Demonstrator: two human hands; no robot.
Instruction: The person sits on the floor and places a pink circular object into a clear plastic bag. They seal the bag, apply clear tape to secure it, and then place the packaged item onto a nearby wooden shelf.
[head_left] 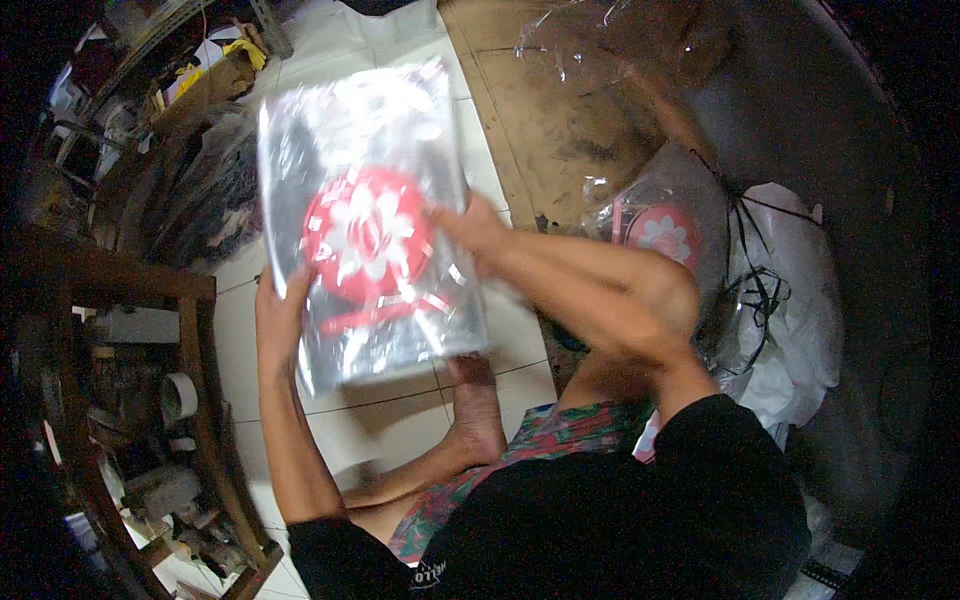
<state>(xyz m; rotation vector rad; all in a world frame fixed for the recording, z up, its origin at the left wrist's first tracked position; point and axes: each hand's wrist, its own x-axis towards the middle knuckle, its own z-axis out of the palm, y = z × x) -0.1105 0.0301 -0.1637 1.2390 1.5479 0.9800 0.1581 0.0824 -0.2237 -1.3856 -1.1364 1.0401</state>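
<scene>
Now gripping clear plastic bag [345, 110] with left hand [284, 308] and right hand [474, 226], seemingly already enclosing red white-flowered disc [369, 236]; leaving pink disc [661, 238] at three o'clock.

A clear, glossy, rectangular plastic bag [365, 130], slightly tilted, spans the upper centre-left of the frame, showing a round, white-petalled red disc [370, 236] above a narrow red strip [388, 312].
</scene>
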